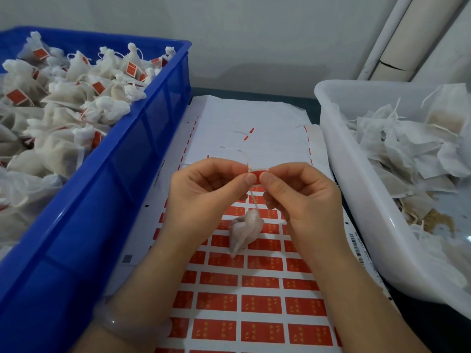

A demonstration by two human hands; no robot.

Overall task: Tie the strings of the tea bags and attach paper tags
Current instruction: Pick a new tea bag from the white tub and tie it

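L hand (204,189) & R hand (300,192) fingers pinch red tag (258,172) w/ string (253,200); tea bag (246,231) hangs below over sticker sheet (257,304).

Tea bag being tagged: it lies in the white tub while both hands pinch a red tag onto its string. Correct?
No. The tea bag does not lie in the white tub; it hangs by its string over the sticker sheet. The left hand and right hand do pinch a red tag onto that string, as the head view shows.
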